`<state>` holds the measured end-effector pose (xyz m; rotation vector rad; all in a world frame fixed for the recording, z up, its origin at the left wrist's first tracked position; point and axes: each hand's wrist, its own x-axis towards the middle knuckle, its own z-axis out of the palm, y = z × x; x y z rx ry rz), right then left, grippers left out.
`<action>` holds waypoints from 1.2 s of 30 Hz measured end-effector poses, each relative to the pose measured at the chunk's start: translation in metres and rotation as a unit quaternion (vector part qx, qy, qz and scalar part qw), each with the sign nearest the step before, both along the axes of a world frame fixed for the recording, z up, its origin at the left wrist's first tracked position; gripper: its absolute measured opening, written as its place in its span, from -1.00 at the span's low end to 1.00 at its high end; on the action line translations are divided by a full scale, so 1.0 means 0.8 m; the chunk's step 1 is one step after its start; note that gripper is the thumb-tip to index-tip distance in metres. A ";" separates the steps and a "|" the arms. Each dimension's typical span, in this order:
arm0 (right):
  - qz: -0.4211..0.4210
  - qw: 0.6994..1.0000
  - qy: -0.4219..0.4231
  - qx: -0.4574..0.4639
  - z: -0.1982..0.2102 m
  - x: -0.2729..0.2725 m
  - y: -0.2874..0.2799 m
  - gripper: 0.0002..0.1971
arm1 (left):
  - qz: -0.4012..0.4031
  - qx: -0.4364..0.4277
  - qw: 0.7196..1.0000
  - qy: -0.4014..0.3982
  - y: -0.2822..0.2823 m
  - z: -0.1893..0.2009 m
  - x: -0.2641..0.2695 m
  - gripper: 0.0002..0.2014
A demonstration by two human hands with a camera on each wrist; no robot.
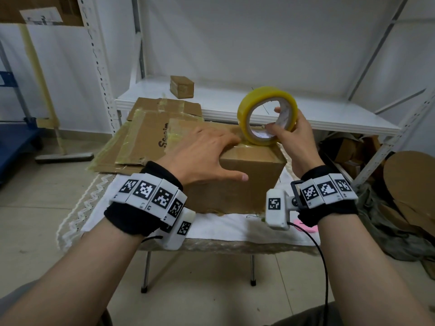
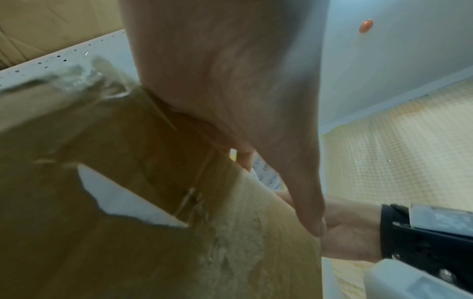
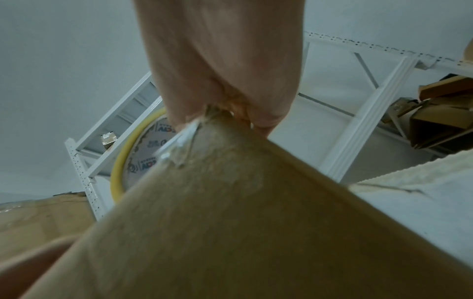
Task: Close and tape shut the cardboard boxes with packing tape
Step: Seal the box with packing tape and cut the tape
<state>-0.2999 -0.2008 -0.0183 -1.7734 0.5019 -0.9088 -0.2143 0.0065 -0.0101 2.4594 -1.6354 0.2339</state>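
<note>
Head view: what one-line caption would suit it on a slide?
Left hand flat on a closed cardboard box, right hand holding a yellow tape roll at its far top edge.

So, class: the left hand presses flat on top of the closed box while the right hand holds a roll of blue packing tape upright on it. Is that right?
Not quite. The roll of packing tape is yellow, not blue, as the head view shows. The rest stands: the left hand presses flat on top of the closed box, and the right hand holds the roll upright on it.

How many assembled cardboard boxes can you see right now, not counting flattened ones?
2: the cardboard box under the left hand, and a small box on the white shelf. Others may hide below it.
</note>
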 end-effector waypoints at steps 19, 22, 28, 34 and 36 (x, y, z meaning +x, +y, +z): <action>-0.030 0.999 -0.001 -0.011 -0.001 0.008 0.001 -0.60 | -0.007 -0.005 1.000 -0.023 -0.017 -0.010 -0.005 -0.04; -0.034 0.998 -0.020 0.042 0.002 0.001 -0.003 -0.65 | -0.007 -0.007 1.000 -0.019 -0.015 -0.013 -0.004 -0.01; -0.089 0.991 -0.066 0.069 0.002 0.000 -0.014 -0.67 | -0.012 -0.019 1.000 0.008 -0.012 -0.012 0.001 -0.03; -0.156 0.983 -0.085 0.042 -0.003 -0.012 -0.018 -0.68 | -0.002 -0.004 1.000 -0.009 -0.014 -0.015 0.000 0.00; -0.144 0.986 -0.080 0.038 -0.001 -0.012 -0.019 -0.72 | 0.007 0.009 1.000 -0.017 -0.018 -0.015 -0.004 0.03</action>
